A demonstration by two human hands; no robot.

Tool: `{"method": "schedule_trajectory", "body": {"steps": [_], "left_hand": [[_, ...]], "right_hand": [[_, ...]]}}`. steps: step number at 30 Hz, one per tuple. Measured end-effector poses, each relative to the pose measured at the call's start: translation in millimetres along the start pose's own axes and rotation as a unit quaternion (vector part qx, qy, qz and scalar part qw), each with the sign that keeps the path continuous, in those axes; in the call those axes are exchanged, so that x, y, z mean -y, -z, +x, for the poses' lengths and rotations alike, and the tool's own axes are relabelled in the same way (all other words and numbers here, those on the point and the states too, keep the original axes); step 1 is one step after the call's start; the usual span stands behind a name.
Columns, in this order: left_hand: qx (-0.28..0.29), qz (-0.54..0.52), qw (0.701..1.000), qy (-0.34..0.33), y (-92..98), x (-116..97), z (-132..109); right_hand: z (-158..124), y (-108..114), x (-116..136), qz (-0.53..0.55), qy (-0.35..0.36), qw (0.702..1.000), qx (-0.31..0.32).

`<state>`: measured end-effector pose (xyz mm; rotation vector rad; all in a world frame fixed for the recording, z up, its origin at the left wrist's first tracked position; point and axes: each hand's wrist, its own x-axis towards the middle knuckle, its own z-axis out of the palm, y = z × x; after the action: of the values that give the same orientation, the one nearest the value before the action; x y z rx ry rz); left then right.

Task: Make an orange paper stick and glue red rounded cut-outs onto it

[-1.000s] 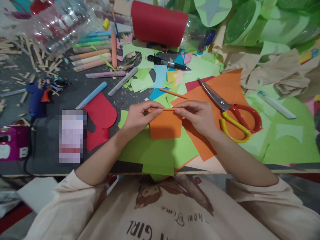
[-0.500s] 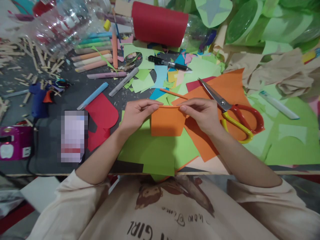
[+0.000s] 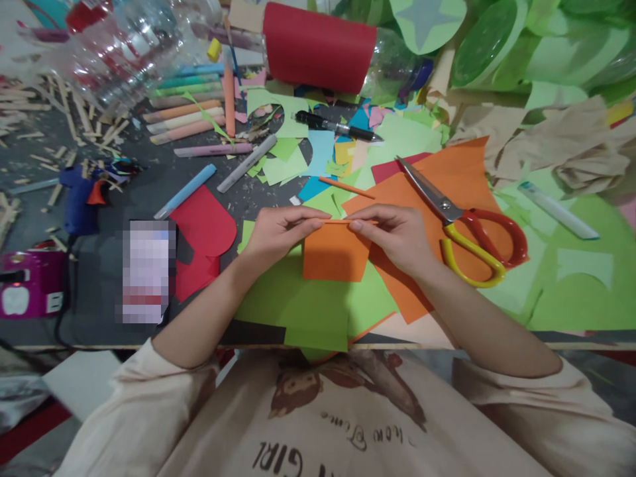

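A small piece of orange paper [image 3: 336, 255] is pinched along its top edge between both hands, and that edge looks rolled or folded. My left hand [image 3: 285, 232] grips the edge's left part with thumb and fingers. Close beside it, my right hand [image 3: 390, 232] pinches the right part the same way. Green paper [image 3: 278, 298] lies beneath. Just beyond the fingers rests a thin orange paper roll [image 3: 346, 187]. Scissors with red and yellow handles [image 3: 452, 212] lie right of my right hand on a larger orange sheet [image 3: 457, 165].
Left are a phone [image 3: 146, 271], red paper pieces [image 3: 203, 222], a blue glue gun [image 3: 79, 199] and a purple box [image 3: 32, 281]. Several markers [image 3: 193, 182], a black pen [image 3: 338, 126] and paper scraps spread behind. A red-wrapped bottle [image 3: 318, 46] and crumpled brown paper [image 3: 546, 142] stand farther back.
Both hands have come slightly nearer my body and closer together with the orange paper. Their fingertips have shifted along its rolled edge.
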<state>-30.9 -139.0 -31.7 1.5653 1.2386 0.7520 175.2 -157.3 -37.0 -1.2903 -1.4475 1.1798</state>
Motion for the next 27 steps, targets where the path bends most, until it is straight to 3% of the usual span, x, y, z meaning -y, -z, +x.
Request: {"method": "schedule_trajectory", "body": {"steps": [10,16,27], "left_hand": [[0.002,0.011,1.000,0.006,0.2,-4.0,-0.3],[0.064,-0.020,0.998,-0.021,-3.6,-1.3,0.3],[0.063,0.005,0.998,-0.027,-1.3,0.4,1.1]], "right_hand": [[-0.3,0.9,0.2,-0.016,-0.001,1.000,0.009],[-4.3,-3.1,1.3,-0.023,-0.006,1.000,0.004],[-3.1,-2.0,5.8,0.004,0.003,1.000,0.018]]}}
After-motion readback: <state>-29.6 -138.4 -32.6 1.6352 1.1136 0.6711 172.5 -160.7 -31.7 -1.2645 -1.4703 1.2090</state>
